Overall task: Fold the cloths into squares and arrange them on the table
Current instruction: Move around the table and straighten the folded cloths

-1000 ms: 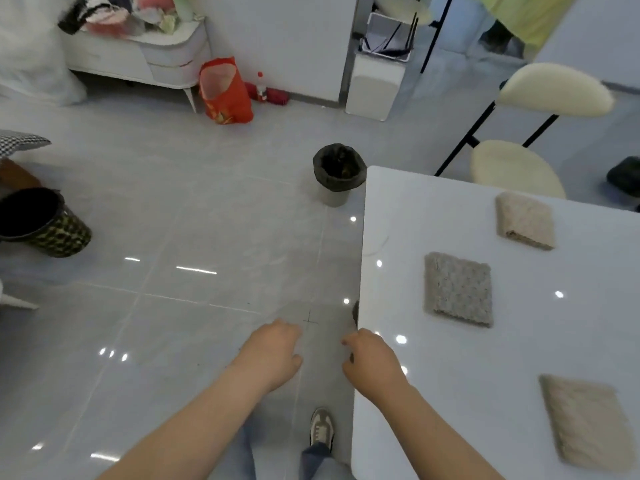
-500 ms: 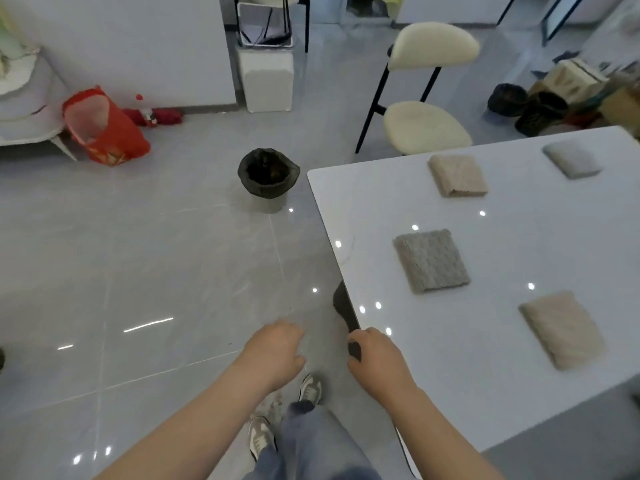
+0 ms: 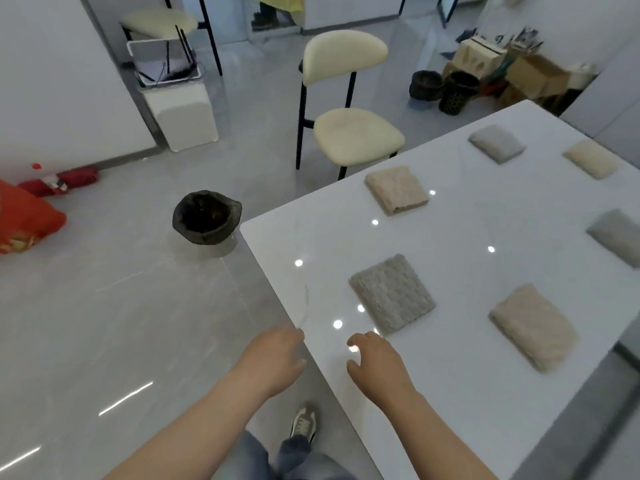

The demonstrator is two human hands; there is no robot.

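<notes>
Cloths lie folded on the white counter (image 3: 460,393), six in view and all apart from one another. The near grey cloth (image 3: 391,294) sits closest to the hands, with the near beige cloth (image 3: 533,327) to its right. The middle beige cloth (image 3: 396,189) lies towards the chair (image 3: 349,133). Farther off are the far grey cloth (image 3: 497,143) and the far beige cloth (image 3: 592,158), and the edge grey cloth (image 3: 620,237) is cut off by the frame.

A second ago the view faced mostly the floor and showed only three of these squares. The head has since swung right, so much more of the counter is in sight and three more squares have come into view. The squares seen earlier lie as they did.

The right hand (image 3: 375,362) was at the counter's corner. It has moved in over the surface, just short of the near grey cloth and not touching it. The left hand (image 3: 273,358) hangs at the counter's edge, partly over the floor. The hands are apart, and both are empty with loosely curled fingers, as before.

No unfolded cloth shows anywhere in view. Folding therefore looks largely done, and what remains may be straightening the layout. Whether more cloths wait out of sight cannot be told.
</notes>
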